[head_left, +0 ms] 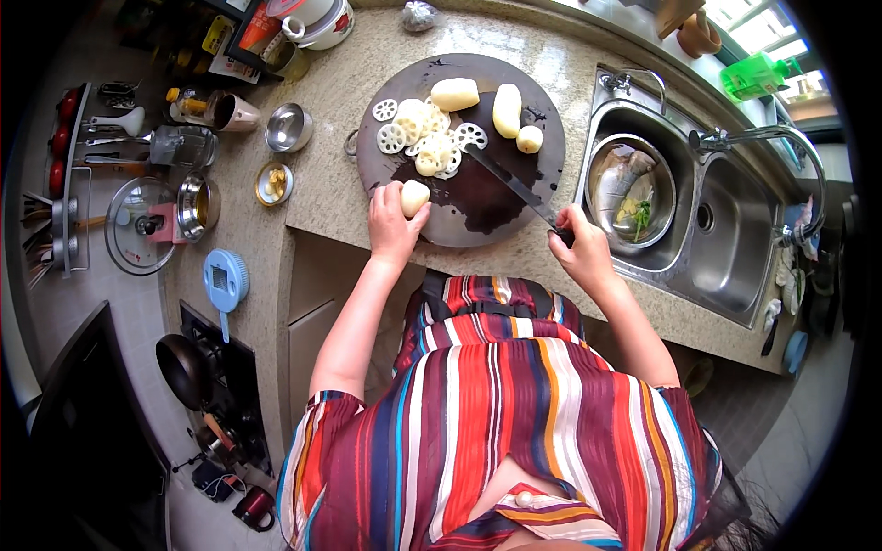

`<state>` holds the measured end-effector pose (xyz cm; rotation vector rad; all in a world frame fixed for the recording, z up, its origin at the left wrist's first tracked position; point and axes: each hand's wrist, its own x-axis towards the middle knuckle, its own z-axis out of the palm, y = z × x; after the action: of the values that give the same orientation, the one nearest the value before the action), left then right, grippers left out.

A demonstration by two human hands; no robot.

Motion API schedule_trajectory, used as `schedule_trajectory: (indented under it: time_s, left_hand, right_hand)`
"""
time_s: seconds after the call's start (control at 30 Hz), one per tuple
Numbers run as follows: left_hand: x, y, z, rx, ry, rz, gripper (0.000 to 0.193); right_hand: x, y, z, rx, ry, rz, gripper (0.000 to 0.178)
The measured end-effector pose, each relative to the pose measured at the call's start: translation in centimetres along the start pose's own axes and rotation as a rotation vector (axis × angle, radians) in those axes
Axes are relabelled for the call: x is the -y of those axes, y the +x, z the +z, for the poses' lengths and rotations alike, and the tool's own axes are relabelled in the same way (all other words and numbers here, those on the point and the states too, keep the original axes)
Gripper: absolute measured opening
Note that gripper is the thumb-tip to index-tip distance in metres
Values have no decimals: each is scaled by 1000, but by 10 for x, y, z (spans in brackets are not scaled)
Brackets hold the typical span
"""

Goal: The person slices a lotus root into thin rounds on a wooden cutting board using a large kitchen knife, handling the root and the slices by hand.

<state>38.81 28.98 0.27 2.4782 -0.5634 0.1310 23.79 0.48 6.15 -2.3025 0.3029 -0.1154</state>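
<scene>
Gripping one pale lotus root piece [414,198] over the near-left rim of the round board [439,228], the left hand [395,220] has its fingers curled around it! And the right hand [581,241], off the board's near-right edge, wraps one knife's [519,184] handle, blade slanting over the board, tip right by the slices [425,127], overlapping too much to count! Three more pieces [506,112] sit toward the board's far side. Left of it on the desk [323,188], two small bowls [289,129]; right of it, two sink basins [726,216], one holding one metal bowl [669,197].
</scene>
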Motion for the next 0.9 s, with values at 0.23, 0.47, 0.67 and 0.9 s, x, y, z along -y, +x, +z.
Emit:
schedule_trajectory:
  time_s: [0.23,0.47,0.67,0.9]
  left_hand:
    - [3,-9,0,-24,-71,-51,52]
    - [1,-9,-3,15,-149,-84,52]
    - [2,-11,-1,84,-239,-176,51]
    - [-8,-11,-1,-132,-73,-22,48]
  right_hand:
    - [21,39,13,404,-90,-62,28]
    - [28,63,21,449,-133,-31,23]
    - [21,59,33,381,-150,-42,22]
    - [32,57,22,449,-151,-50,23]
